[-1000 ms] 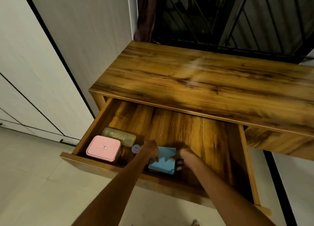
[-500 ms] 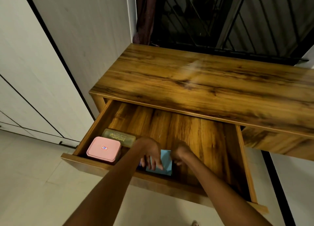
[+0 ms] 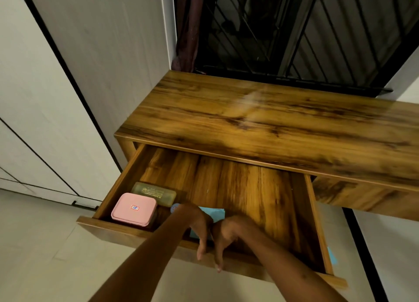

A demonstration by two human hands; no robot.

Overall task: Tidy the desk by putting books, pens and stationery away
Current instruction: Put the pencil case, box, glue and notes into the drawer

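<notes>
The wooden desk's drawer (image 3: 315,222) is pulled out below the desktop (image 3: 272,122). Inside at the left lie a pink box (image 3: 133,210) and a greenish case (image 3: 155,194) behind it. A light blue pad (image 3: 215,214) lies near the drawer's front, partly hidden by my hands, with a small blue round thing (image 3: 174,208) to its left. My left hand (image 3: 199,229) and my right hand (image 3: 226,238) hang side by side over the drawer's front edge, fingers pointing down and holding nothing.
A white wall and cupboard doors (image 3: 45,97) stand to the left. A dark window grille (image 3: 294,29) and a curtain (image 3: 188,25) are behind the desk. Pale floor tiles (image 3: 45,245) lie below. A bit of blue (image 3: 331,256) shows right of the drawer.
Both hands have let go of the blue pad and drawn back towards the drawer's front edge, fingers now pointing down. The pad stays in the drawer.
</notes>
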